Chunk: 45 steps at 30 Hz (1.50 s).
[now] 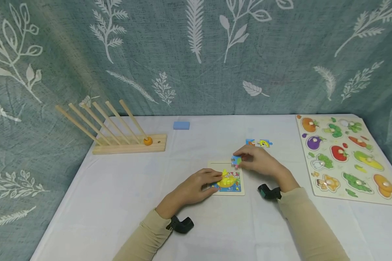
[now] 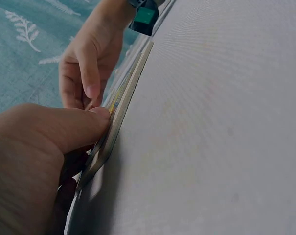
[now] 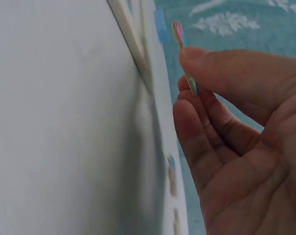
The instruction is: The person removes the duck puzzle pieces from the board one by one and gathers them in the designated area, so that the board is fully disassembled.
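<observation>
A small jigsaw board with a light wooden frame and a yellow picture on blue lies at the table's middle. My left hand rests on its left side, thumb and fingertips touching the top; the wrist view shows the thumb against the board. Above the board's upper right corner, my right hand pinches a blue and green puzzle piece between thumb and fingers. That piece is seen edge-on in the right wrist view. Two more puzzle pieces lie just beyond the right hand.
At the back left stands a wooden peg rack with tall slanting rods and an orange bead. A blue block lies to its right. On the right is a large vegetable puzzle board. A patterned curtain hangs behind the table.
</observation>
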Each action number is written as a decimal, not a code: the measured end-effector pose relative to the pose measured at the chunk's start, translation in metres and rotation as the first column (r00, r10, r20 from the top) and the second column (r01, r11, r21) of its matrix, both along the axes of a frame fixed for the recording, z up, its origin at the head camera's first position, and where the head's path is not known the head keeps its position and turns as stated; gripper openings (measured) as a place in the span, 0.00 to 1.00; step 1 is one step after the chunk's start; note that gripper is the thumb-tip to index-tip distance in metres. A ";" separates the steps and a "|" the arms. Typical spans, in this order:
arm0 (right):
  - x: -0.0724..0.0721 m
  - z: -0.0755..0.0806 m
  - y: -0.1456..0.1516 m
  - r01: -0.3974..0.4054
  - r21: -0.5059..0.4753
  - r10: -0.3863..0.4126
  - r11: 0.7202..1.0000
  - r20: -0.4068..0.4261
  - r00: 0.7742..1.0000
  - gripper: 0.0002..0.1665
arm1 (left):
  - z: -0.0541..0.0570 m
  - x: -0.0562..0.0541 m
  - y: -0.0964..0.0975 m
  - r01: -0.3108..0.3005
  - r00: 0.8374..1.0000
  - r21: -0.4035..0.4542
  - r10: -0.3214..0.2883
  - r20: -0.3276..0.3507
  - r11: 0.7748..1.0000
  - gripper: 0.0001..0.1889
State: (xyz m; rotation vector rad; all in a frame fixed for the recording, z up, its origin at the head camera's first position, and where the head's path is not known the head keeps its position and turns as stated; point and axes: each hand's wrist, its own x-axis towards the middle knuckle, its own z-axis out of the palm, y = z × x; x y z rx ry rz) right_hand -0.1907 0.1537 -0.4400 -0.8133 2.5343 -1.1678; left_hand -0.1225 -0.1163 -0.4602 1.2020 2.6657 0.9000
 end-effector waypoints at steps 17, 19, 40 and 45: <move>-0.013 0.012 0.081 0.305 0.095 -0.297 0.948 -0.084 0.951 0.21 | 0.000 0.001 0.001 -0.014 1.000 -0.003 0.014 0.008 1.000 0.21; -0.013 0.011 0.087 0.326 0.129 -0.317 0.937 -0.087 0.945 0.22 | 0.000 0.002 0.001 -0.014 1.000 -0.001 0.014 0.007 1.000 0.21; -0.023 0.001 0.098 0.344 0.268 -0.320 0.900 -0.131 0.938 0.21 | -0.002 0.001 0.001 -0.010 1.000 0.005 0.010 -0.016 1.000 0.21; -0.023 0.002 0.097 0.357 0.268 -0.339 0.895 -0.115 0.934 0.22 | -0.003 0.000 0.000 -0.008 1.000 0.011 0.008 -0.014 1.000 0.21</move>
